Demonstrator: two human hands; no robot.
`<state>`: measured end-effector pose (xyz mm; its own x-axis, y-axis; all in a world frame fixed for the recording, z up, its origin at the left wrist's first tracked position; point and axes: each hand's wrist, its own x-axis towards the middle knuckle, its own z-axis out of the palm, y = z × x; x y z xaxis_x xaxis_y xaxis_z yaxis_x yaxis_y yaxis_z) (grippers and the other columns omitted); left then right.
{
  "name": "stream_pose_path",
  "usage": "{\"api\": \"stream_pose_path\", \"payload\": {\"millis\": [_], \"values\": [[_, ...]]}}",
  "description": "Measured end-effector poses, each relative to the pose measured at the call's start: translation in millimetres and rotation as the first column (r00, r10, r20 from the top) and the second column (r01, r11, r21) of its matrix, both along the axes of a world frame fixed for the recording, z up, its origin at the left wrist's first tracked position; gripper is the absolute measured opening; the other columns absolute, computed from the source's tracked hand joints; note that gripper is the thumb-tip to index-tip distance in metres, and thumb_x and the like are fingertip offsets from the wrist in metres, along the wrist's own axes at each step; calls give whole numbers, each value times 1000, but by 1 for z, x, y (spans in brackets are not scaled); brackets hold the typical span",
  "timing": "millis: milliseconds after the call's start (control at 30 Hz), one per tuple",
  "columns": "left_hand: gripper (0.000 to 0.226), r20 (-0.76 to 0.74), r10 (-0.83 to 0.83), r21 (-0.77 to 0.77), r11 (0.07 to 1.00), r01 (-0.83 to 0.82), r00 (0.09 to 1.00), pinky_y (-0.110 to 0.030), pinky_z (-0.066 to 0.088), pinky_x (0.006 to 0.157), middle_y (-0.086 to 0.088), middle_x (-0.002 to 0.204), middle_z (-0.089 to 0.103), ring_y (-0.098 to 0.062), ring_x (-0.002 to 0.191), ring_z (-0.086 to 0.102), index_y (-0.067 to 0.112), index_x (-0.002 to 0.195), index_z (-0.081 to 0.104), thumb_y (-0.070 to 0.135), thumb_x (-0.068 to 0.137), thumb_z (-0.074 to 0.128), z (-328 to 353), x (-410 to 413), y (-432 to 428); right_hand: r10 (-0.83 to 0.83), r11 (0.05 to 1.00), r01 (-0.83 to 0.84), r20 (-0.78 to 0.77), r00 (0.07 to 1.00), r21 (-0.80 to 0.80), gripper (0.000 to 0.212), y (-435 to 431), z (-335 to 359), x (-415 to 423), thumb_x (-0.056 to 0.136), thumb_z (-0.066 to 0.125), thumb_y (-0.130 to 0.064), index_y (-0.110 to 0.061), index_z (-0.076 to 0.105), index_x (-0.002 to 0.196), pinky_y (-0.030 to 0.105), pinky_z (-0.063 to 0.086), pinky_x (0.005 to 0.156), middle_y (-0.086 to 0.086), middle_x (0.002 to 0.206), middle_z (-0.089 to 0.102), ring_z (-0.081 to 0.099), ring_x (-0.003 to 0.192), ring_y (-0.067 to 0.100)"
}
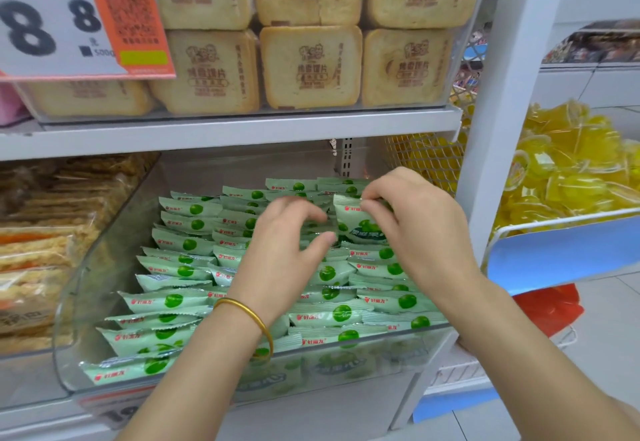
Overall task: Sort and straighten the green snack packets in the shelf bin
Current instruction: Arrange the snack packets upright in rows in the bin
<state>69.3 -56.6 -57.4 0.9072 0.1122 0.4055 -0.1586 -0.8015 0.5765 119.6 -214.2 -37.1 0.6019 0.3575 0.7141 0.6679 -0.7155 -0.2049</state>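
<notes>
Right hand (419, 229) pinches a green packet (358, 222); left hand (287, 250) grip unclear.

Clear bin (79, 302): green packets (173, 302) lie in overlapping rows | right hand (415, 232): pinches one raised packet (360, 222) by its top edge | left hand (287, 250): fingers curled over middle rows, grip not discernible; gold bangle (249, 316) at wrist

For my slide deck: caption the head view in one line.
Right hand pinches a raised green snack packet while the left hand hovers over the rows in the clear shelf bin.
</notes>
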Motion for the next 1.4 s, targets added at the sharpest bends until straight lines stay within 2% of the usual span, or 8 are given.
{"api": "stream_pose_path", "payload": {"millis": [133,367,500,600,700,833,1267,1400], "values": [[39,65,-125,-194,972,135,990,-6,33,95,24,116,53,11,110,47,30,122,51,23,86,65,11,-9,-2,178,966,-181,33,983,187,11,-5,5,-10,89,58,-23,-16,66,88,32,48,65,-7,84,61,57,79,10],[23,204,-106,-348,921,173,973,-21,53,78,14,96,70,-1,87,65,26,104,63,10,87,63,17,-26,2,472,784,-365,-100,876,501,24,-2,4,-15,82,63,-12,-24,61,103,26,49,85,-12,106,54,56,105,9],[25,193,-107,-550,812,198,975,-14,52,71,10,94,73,-3,87,68,26,100,61,5,87,60,19,-35,10,653,686,-389,-284,702,614,29,-2,3,-18,81,64,-18,-35,65,104,18,47,79,-9,116,55,60,96,7],[29,164,-139,-611,763,212,977,-20,54,73,4,96,74,-9,89,70,22,113,57,6,88,57,18,-40,14,757,620,-403,-380,531,673,44,0,1,-18,78,66,-14,-36,61,116,27,54,81,-6,125,58,64,99,14],[56,138,-176,-636,739,223,975,-31,56,82,-4,98,74,-15,91,70,31,135,35,6,89,56,17,-45,18,806,574,-390,-412,425,720,56,3,0,-19,78,67,2,-31,56,122,36,56,84,1,131,54,66,102,21],[85,109,-274,-546,787,288,955,-35,51,90,0,118,65,-16,101,67,56,133,22,-1,85,61,16,-53,23,824,551,-349,-429,371,758,60,2,1,-19,81,60,14,-27,52,125,34,57,81,2,125,58,67,100,21],[84,42,-294,-507,817,274,955,-36,49,94,8,134,52,-8,115,58,50,137,26,-7,85,60,15,-54,25,817,573,-360,-482,315,736,71,-1,1,-19,78,62,16,-30,48,131,39,56,84,-1,128,57,65,105,24],[83,49,-301,-511,812,283,952,-31,50,91,9,131,53,-7,111,60,48,137,25,-7,85,59,17,-53,22,777,616,-315,-489,397,722,50,-3,0,-16,81,60,-11,-35,54,125,37,55,77,-5,126,59,65,104,21]]}}
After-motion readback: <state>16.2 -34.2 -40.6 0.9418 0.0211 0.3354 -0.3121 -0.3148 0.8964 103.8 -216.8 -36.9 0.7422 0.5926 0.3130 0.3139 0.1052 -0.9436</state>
